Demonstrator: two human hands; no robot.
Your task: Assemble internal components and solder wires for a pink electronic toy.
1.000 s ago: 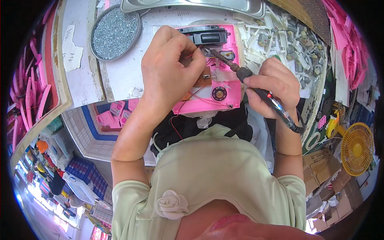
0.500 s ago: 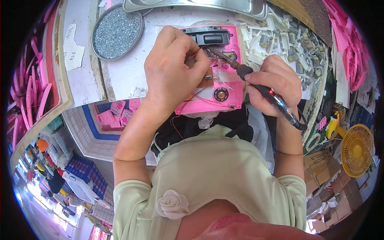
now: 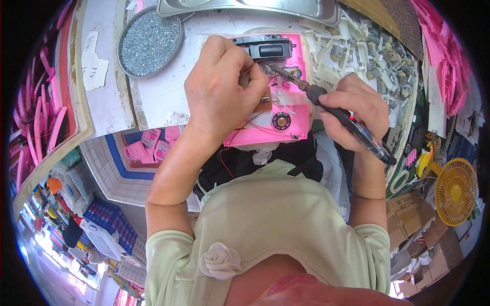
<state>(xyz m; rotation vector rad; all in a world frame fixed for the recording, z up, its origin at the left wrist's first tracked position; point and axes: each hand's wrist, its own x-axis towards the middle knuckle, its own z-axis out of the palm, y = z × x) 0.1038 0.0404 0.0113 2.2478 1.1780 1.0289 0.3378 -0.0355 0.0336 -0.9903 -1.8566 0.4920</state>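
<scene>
My right hand is closed around the dark handle of a soldering iron, which has a small red light. Its metal shaft slants up-left, and the tip is close to my left fingertips, over a pink plastic housing. Thumb and fingers of my left hand are pinched at the housing's left side, with a thin red wire showing between them; the exact grip is partly hidden. Inside the housing are a black plastic part, a round speaker, a small brown circuit board and loose thin wires.
A round dish of small metal screws stands left, a metal tray at the back. White plastic parts and small motors are heaped right of the housing. Below the table's left edge is a crate with pink pieces; a yellow fan is far right.
The soldering iron's handle and my right hand have shifted slightly right and down, with the shaft drawn back a little. My left hand stays almost where it was.
</scene>
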